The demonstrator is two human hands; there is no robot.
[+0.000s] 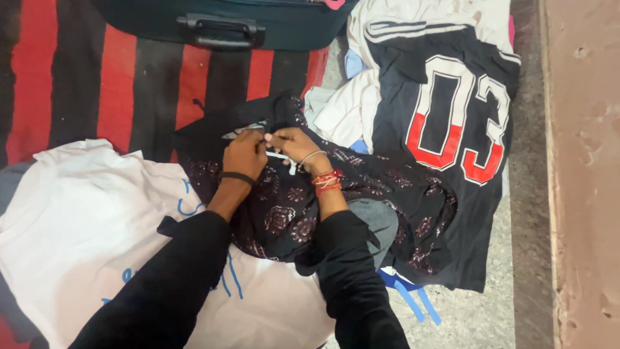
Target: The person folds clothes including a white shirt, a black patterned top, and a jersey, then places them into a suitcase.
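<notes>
Black sleeves near; left hand (244,154), right hand (292,145) both pinching white tag (282,157) on dark flowered cloth (284,216). Folding step, probably.

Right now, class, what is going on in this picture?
A person in black sleeves works with both hands on a dark patterned garment lying over a white cloth. The left hand and right hand meet at the garment's upper edge, pinching a small white piece between them. A black numbered jersey lies to the right, and a dark suitcase sits above on a red-and-black striped mat.
</notes>
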